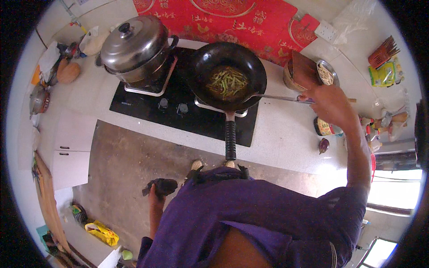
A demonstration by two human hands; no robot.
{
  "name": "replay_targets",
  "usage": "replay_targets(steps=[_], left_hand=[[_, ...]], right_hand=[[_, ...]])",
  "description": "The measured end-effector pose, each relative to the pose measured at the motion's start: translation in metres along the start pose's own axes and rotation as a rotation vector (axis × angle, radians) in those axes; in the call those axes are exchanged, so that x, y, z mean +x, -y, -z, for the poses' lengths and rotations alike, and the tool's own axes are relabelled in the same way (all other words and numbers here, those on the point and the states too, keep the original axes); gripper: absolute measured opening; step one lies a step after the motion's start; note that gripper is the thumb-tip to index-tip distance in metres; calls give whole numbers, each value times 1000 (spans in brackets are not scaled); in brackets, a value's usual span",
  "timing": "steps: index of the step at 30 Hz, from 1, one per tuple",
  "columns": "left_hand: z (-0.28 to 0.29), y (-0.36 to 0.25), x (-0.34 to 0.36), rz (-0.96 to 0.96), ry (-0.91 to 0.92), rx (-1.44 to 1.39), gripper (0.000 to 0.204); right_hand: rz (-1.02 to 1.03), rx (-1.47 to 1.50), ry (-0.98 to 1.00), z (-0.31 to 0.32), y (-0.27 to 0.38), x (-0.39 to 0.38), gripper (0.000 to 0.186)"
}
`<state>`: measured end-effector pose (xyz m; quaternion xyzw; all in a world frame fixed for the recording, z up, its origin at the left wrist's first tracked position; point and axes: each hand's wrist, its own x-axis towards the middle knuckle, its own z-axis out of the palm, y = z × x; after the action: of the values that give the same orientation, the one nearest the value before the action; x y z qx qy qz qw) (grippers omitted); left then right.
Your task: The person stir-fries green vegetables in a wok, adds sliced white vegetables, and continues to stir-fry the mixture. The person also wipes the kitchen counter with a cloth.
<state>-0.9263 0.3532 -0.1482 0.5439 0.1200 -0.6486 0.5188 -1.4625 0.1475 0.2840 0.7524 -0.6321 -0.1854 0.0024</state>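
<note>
A black wok (254, 62) sits on the right burner, its wrapped handle (230, 138) pointing toward me. Green strips (228, 82), which look like cut vegetables, lie in brownish liquid at its bottom. Closed around the long metal handle of a spatula (283, 98), my right hand (328, 105) is to the right of the wok. The far end of that tool reaches into the wok, and its blade is hard to make out. Low on the left, away from the stove, my left hand (154, 197) grips a dark cloth (164, 185).
A lidded steel pot (132, 49) occupies the left side of the black hob (147, 109). Past my right hand are a brown board (306, 70), a metal bowl of pale strips (327, 75) and a jar (325, 127). A yellow bag (103, 232) lies at lower left.
</note>
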Motion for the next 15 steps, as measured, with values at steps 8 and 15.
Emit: replay_targets(steps=[8, 15], left_hand=[[-25, -26, 9, -18, 89, 119, 27], [-11, -31, 18, 29, 116, 82, 32]], right_hand=[[54, 26, -231, -15, 20, 12, 27], [154, 72, -374, -30, 33, 60, 28]])
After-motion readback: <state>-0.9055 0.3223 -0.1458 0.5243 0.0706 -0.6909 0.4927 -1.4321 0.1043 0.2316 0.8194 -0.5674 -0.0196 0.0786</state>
